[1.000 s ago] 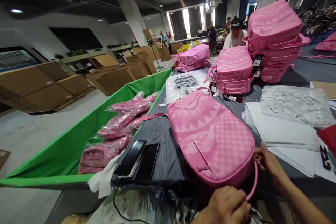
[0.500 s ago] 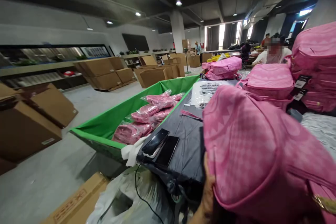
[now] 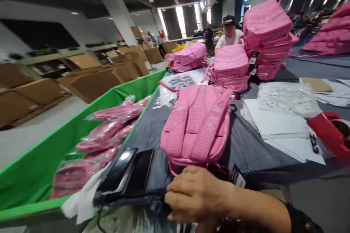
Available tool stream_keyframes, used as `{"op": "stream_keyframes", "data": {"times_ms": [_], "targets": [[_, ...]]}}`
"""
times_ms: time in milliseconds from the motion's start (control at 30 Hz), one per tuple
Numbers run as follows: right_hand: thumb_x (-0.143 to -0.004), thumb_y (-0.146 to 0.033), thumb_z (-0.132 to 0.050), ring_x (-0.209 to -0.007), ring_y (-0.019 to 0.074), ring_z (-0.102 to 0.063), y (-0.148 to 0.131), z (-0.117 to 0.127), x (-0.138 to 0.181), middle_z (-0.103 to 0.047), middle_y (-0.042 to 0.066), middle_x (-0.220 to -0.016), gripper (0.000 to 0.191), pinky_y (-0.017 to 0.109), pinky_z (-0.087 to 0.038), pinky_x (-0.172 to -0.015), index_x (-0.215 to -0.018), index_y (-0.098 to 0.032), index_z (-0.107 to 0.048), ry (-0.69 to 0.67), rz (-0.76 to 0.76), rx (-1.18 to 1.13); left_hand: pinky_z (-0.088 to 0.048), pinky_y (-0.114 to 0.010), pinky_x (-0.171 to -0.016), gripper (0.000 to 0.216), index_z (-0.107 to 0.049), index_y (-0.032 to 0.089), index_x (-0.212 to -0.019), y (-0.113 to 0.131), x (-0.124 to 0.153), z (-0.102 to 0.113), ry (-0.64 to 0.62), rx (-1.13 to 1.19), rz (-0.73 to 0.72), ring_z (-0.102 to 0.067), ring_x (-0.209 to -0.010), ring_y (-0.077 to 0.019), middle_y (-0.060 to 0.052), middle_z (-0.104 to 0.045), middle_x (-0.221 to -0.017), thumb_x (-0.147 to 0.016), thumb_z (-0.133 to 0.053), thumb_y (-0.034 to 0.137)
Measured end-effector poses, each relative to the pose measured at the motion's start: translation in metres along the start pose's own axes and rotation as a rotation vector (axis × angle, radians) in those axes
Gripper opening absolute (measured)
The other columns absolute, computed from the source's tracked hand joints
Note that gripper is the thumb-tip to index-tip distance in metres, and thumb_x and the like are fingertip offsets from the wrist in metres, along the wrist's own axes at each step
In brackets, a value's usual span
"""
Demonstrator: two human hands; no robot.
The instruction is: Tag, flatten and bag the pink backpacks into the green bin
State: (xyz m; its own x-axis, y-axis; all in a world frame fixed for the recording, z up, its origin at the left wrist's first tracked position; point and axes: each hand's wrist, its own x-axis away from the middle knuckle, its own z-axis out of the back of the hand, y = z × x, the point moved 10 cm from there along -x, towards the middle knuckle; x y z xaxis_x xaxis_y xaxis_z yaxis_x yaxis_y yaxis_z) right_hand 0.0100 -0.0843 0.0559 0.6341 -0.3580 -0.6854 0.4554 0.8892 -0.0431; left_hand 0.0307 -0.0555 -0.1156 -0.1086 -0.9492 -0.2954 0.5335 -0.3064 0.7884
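Where the pink backpack (image 3: 197, 116) lies: table (image 3: 248, 153), clock's middle; just flipped, so hands can reach its back.
Straps (image 3: 209, 131): two, facing up.
Right hand (image 3: 194, 193): 6 o'clock, fingers bent; cannot tell if gripping.
Left hand: too hidden to tell.
Phones (image 3: 139, 171): two, 8 o'clock.
Pink piles (image 3: 231, 60): four, 12 to 2.

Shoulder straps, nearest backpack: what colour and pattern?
Straps are pink, dotted toward their near ends; the head view shows them best.
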Motion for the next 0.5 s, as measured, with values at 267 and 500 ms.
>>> {"op": "stream_keyframes", "data": {"times_ms": [267, 500], "targets": [[-0.096, -0.041, -0.057, -0.069, 0.0172, -0.068, 0.1, 0.158, 0.258, -0.074, 0.003, -0.078, 0.025, 0.03, -0.052, -0.065, -0.086, -0.023, -0.07, 0.265, -1.069, 0.179, -0.038, -0.054, -0.119, 0.07, -0.06, 0.017, -0.136, -0.029, 0.045, -0.01, -0.185, 0.387, 0.318, -0.05, -0.141, -0.0358, -0.018, -0.06, -0.143, -0.084, -0.067, 0.062], [-0.052, -0.092, -0.066, -0.081, 0.0288, -0.068, 0.187, 0.236, 0.413, -0.076, 0.011, -0.09, 0.077, 0.04, -0.053, -0.07, -0.083, -0.023, -0.075, 0.187, -1.528, 0.154, -0.059, -0.039, -0.087, 0.057, -0.07, 0.017, -0.113, 0.021, 0.022, -0.06, -0.363, 1.028, 0.734, -0.074, -0.098, -0.0277, -0.013, -0.078, -0.107, -0.084, -0.064, 0.066]]}}
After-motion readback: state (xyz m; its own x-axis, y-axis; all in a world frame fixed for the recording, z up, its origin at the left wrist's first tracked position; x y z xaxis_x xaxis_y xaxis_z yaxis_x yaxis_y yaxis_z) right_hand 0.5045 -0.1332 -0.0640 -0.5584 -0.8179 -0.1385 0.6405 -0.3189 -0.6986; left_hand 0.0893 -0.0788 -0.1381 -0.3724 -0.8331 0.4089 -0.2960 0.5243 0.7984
